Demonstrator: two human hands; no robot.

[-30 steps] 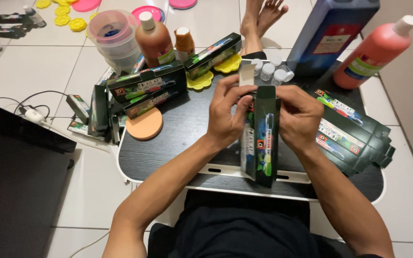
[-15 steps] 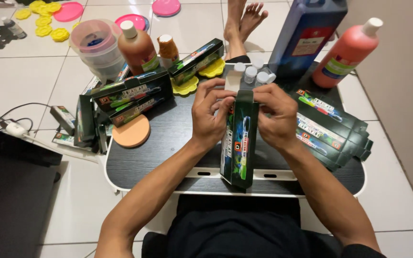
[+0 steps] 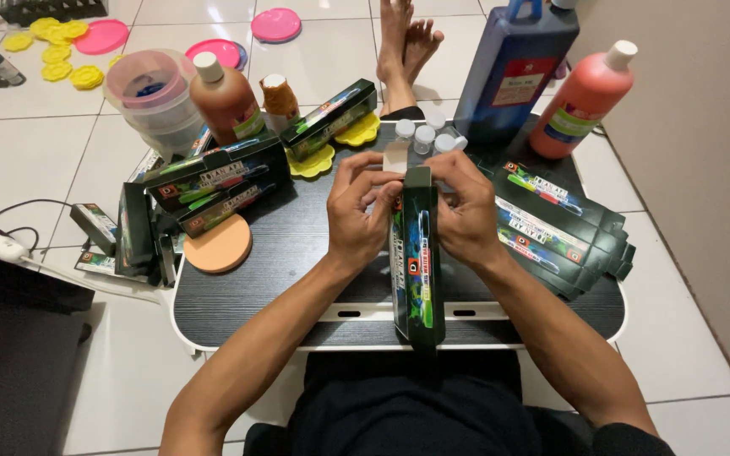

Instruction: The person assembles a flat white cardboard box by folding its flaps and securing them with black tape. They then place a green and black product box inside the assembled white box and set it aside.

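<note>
Clutter lay at the far left of the floor — yellow flower-shaped pieces (image 3: 52,52) and pink discs (image 3: 101,35) on the white tiles, with a white cable (image 3: 10,249) nearer in. A lidded plastic tub (image 3: 152,93) and a brown bottle (image 3: 224,100) stood at the left edge of the dark surface (image 3: 297,253), beside a heap of flat dark-green cartons (image 3: 213,181) and an orange round sponge (image 3: 219,244).

The left hand (image 3: 358,209) pinched the top of the long carton (image 3: 416,253) — its grip closed on the pale end flap, thumb and fingertips pressed together there. The carton was narrow, dark green with a bright coloured print down its face, standing nearly upright over the middle of the surface, its lower end near the front edge. The right hand (image 3: 465,207) clamped the carton's upper right side.

Small white-capped vials (image 3: 422,135) sat just behind the hands. Further right lay more flattened cartons (image 3: 555,228), a tall blue bottle (image 3: 517,67) and a red bottle (image 3: 583,101).
</note>
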